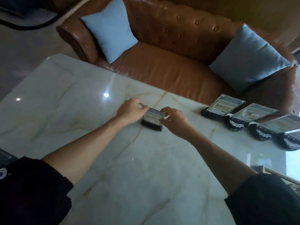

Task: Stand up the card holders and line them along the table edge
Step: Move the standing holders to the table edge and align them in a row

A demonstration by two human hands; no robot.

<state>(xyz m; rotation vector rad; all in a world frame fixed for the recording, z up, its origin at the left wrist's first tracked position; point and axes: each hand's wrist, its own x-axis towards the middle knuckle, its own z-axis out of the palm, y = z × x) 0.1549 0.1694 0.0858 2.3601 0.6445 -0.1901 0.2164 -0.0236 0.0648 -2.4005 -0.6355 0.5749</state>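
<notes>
Head view, read left to right.

Upper left of frame: light blue cushion (110, 28) on a brown tufted leather sofa (170, 62). White marble table (81, 95) fills the middle and lower frame; its far edge runs diagonally from upper left down toward the right.

Centre of frame: left hand (131, 111) has thumb and forefinger pinched at the upper left corner of a clear card holder (152, 118). The holder stands on its black base, panel roughly upright, long axis running left to right and roughly parallel to the far table edge. Right hand (174, 119) has its fingers curled loosely at the holder's right top corner; contact is likely, but how firm the grip is cannot be told. The holder sits directly between the two hands, both equally near it.

Right of frame: three more holders in a row (253, 116) near the far edge, panels tilted back, bases close together, possibly touching. A second blue cushion (248, 59) lies above them.

Judgement: the held holder stands well apart from the row, with bare marble between. The coming move turns on carrying it rightward along its own long axis, toward the row's left end, keeping its base parallel to the edge.
</notes>
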